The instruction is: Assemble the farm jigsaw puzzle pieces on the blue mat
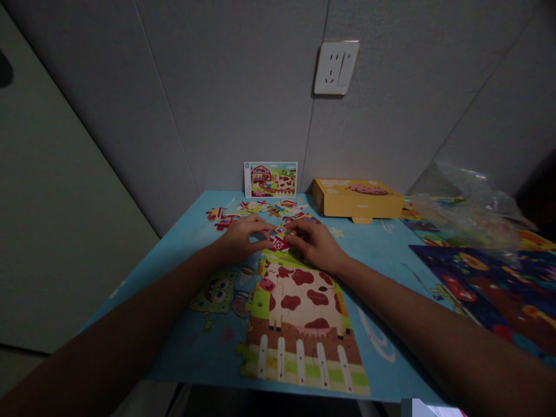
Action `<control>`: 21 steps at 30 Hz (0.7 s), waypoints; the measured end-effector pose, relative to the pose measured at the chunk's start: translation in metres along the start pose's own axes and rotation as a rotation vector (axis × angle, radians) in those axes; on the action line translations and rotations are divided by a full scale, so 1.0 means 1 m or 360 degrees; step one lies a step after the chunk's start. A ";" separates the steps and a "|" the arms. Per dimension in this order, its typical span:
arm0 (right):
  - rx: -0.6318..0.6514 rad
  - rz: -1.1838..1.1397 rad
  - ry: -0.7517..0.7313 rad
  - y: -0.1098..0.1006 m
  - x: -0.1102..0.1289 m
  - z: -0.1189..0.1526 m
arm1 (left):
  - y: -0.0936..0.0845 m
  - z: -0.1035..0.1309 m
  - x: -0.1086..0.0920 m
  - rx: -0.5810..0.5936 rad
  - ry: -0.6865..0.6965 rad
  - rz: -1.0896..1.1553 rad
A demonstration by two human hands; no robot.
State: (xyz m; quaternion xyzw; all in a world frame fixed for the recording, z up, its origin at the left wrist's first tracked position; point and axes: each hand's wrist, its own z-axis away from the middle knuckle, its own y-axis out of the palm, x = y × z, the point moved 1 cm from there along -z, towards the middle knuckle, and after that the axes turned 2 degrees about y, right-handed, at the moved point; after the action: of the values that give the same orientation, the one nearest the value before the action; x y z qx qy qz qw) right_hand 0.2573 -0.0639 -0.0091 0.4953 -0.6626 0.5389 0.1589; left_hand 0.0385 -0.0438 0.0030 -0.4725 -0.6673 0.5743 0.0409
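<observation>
Both of my hands are over the middle of the table, around a small puzzle piece (281,230) with purple and yellow on it. My right hand (316,242) has its thumb and index finger curled at the right side of this piece, apparently gripping it. From the left, my left hand (244,238) reaches in with thumb and index finger apart, their tips beside the pieces. A red puzzle piece with a white X (278,244) lies between the hands. Closer to me is a joined puzzle section (299,324) showing a spotted cow and a white fence.
Loose puzzle pieces (252,207) are scattered beyond my hands. A farm picture card (273,179) leans against the wall beside a yellow box (360,200). Right of these lie clear plastic wrap (473,214) and a dark blue puzzle (490,295). The tabletop (174,341) is blue with cartoon prints.
</observation>
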 end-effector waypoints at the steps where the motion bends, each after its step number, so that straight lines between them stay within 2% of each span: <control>1: 0.0027 0.0062 -0.0015 0.000 0.003 0.001 | 0.001 0.000 0.000 -0.0003 -0.0016 0.0013; 5: 0.0013 0.0180 0.0011 0.000 0.004 0.000 | 0.001 -0.002 0.005 -0.0017 -0.0051 -0.0031; 8: -0.0235 0.0243 0.0088 -0.005 -0.005 -0.003 | -0.005 -0.005 0.015 -0.0243 -0.0186 -0.0221; 11: -0.0529 0.0343 0.0242 -0.015 -0.016 -0.008 | -0.014 -0.006 0.034 -0.0483 -0.0544 -0.0483; 14: -0.0628 0.0512 0.0429 -0.024 -0.026 -0.011 | -0.023 -0.003 0.053 -0.0593 -0.0983 -0.0653; 17: -0.0557 0.0625 0.0559 -0.027 -0.031 -0.013 | -0.027 0.001 0.064 -0.0571 -0.1262 -0.0655; 21: -0.0508 0.0699 0.0518 -0.025 -0.031 -0.013 | -0.026 0.001 0.065 -0.0415 -0.1298 -0.0601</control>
State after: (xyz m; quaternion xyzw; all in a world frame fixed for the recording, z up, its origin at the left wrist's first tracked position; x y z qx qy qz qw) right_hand 0.2875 -0.0359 -0.0135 0.2165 -0.7957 0.5219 0.2184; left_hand -0.0133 0.0021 -0.0083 -0.0797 -0.7697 0.6070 -0.1807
